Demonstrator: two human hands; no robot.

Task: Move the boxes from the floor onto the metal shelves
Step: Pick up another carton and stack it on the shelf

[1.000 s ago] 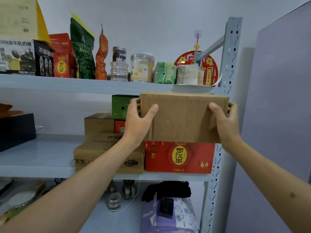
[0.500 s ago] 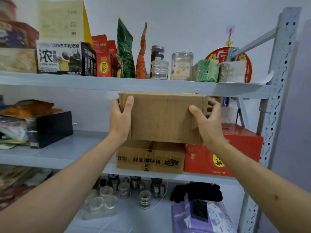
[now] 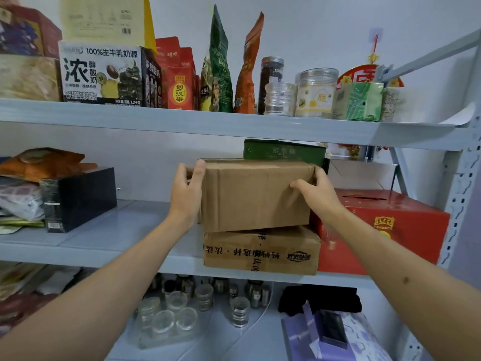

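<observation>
A plain brown cardboard box (image 3: pixel 255 196) sits tilted on top of a printed cardboard box (image 3: pixel 263 252) on the middle metal shelf (image 3: pixel 125 238). My left hand (image 3: pixel 186 194) grips its left end, thumb over the front top corner. My right hand (image 3: pixel 318 195) holds its right end, thumb laid across the front face. A green box (image 3: pixel 285 152) shows just behind and above it.
A red gift box (image 3: pixel 385 225) stands right of the stack, a black box (image 3: pixel 78 199) and bags at the left. The upper shelf (image 3: pixel 208 123) carries cartons, pouches and jars. Glass jars (image 3: pixel 166 316) and a purple bag (image 3: pixel 335 337) fill the lower shelf. A perforated upright (image 3: pixel 460 199) stands right.
The brown box has gone down and deeper onto the printed cardboard box, both hands still on its ends. The camera has turned left, showing more of the left shelf.
</observation>
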